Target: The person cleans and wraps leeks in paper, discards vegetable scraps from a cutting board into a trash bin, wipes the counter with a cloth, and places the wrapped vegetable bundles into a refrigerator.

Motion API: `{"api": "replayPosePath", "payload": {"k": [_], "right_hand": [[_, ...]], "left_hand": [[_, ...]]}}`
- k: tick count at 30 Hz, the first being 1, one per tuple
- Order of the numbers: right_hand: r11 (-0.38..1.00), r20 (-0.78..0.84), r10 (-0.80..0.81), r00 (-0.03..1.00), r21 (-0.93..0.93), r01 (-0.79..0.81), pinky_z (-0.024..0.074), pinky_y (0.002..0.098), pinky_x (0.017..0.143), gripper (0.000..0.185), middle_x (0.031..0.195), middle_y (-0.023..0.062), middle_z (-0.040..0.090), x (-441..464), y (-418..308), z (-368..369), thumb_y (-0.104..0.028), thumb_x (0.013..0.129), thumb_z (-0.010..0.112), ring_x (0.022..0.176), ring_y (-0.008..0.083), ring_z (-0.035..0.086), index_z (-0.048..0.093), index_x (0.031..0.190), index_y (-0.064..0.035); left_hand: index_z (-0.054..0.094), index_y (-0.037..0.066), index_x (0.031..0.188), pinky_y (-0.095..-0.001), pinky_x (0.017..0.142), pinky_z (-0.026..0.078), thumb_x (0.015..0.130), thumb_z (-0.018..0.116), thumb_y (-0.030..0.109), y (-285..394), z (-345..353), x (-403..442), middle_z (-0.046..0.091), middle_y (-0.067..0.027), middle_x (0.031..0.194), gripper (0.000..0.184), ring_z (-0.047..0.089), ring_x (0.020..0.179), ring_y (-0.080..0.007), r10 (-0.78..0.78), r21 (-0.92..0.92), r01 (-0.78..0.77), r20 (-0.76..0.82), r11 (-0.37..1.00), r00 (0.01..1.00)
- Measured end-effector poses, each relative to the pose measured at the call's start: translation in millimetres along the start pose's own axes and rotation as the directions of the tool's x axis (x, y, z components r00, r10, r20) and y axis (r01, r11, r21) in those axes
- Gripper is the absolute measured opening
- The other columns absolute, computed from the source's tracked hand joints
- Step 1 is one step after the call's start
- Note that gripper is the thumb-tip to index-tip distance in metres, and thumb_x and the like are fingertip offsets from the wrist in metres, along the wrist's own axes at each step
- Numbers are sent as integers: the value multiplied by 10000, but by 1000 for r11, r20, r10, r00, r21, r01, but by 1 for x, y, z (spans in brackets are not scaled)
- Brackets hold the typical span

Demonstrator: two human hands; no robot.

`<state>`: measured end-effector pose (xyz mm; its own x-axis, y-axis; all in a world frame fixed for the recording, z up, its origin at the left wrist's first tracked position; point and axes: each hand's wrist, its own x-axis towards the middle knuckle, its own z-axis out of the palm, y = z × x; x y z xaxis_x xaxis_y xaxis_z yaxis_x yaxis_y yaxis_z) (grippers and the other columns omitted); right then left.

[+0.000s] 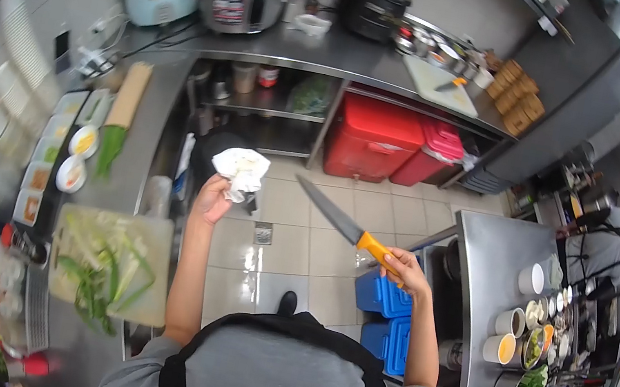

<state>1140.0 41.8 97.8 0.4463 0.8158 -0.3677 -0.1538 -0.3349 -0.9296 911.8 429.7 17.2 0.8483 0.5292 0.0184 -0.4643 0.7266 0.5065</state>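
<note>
In my right hand (409, 272) is a kitchen knife (338, 219) with an orange handle, its long blade pointing up and left over the floor. My left hand (213, 200) grips a crumpled white paper towel (241, 170), held up and apart from the blade. To the left, on the steel counter, a translucent cutting board (163, 238) carries cut green onions (110, 266), some hanging over its front edge. Neither hand touches a counter.
Two rice cookers (232, 1) stand on the back counter, with another knife on a white cutting board (429, 82) farther right. Red bins (373, 140) sit beneath. Blue bins (384, 339) are beside me, near a right-hand counter (473, 305) with containers. A co-worker (607, 246) is at far right.
</note>
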Motion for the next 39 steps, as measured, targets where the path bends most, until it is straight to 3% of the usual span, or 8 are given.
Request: {"api": "replayPosePath", "payload": {"k": [4, 13, 18, 21, 24, 31, 35, 39], "right_hand": [[964, -367, -254, 895, -174, 202, 284, 178, 413, 340, 658, -17, 528, 12, -9, -42, -283, 885, 538, 472, 28, 390, 558, 1124, -42], [790, -545, -531, 649, -40, 612, 317, 172, 432, 554, 823, 49, 518, 166, -82, -145, -148, 900, 482, 496, 52, 414, 192, 1372, -163], [755, -421, -602, 678, -25, 655, 418, 218, 576, 245, 854, 87, 539, 292, -145, -245, -251, 944, 405, 643, 107, 548, 369, 1144, -115], [728, -374, -664, 648, -122, 675, 429, 234, 645, 256, 905, 122, 575, 343, -208, -298, -283, 943, 409, 705, 147, 589, 375, 1124, -105], [753, -338, -626, 703, -28, 657, 527, 286, 657, 386, 898, 100, 574, 385, -271, -347, -26, 814, 611, 734, 150, 587, 363, 1110, -40], [678, -204, -735, 647, -212, 704, 547, 298, 575, 194, 799, 101, 580, 523, -369, -486, -92, 915, 462, 658, 177, 625, 367, 1075, -36], [622, -176, -780, 601, -319, 715, 517, 264, 554, 255, 814, 131, 600, 645, -445, -550, -174, 902, 517, 602, 170, 624, 402, 1061, -12], [572, -203, -820, 535, -263, 777, 507, 277, 470, 258, 727, 134, 598, 832, -503, -620, -147, 892, 520, 531, 168, 610, 386, 1064, -10]], "left_hand": [[388, 25, 1282, -370, 832, 475, 744, 401, -98, -59, 12, 69, 467, -136, 1268, 552, 507, 1108, -258, -104, -6, 104, -57, 995, 993], [498, 47, 1151, -318, 657, 521, 774, 378, -105, -131, -53, 194, 602, -103, 1035, 424, 619, 871, -234, -193, -193, 158, -179, 968, 965], [504, -47, 1075, -357, 795, 532, 752, 342, -122, -111, -26, 253, 596, -148, 1000, 369, 617, 913, -257, 84, 242, 31, -448, 970, 890], [495, -41, 1090, -352, 797, 530, 751, 345, -121, -99, -23, 318, 596, -146, 1001, 380, 617, 910, -257, 125, 241, -21, -425, 970, 897], [489, -37, 1093, -356, 784, 535, 763, 373, -107, -104, -2, 405, 598, -133, 990, 357, 622, 892, -246, 121, 264, -8, -414, 965, 902], [548, -5, 1029, -320, 713, 537, 769, 470, -59, -164, 104, 601, 627, -97, 916, 276, 635, 825, -195, -50, 289, 128, -263, 949, 963], [535, -3, 1041, -327, 742, 534, 776, 429, -76, -196, 134, 671, 617, -81, 925, 295, 630, 823, -199, -40, 257, 102, -238, 961, 971], [524, -10, 1054, -334, 765, 517, 761, 401, -97, -220, 131, 698, 601, -103, 947, 329, 618, 847, -212, 115, 295, 48, -511, 954, 852]]}}
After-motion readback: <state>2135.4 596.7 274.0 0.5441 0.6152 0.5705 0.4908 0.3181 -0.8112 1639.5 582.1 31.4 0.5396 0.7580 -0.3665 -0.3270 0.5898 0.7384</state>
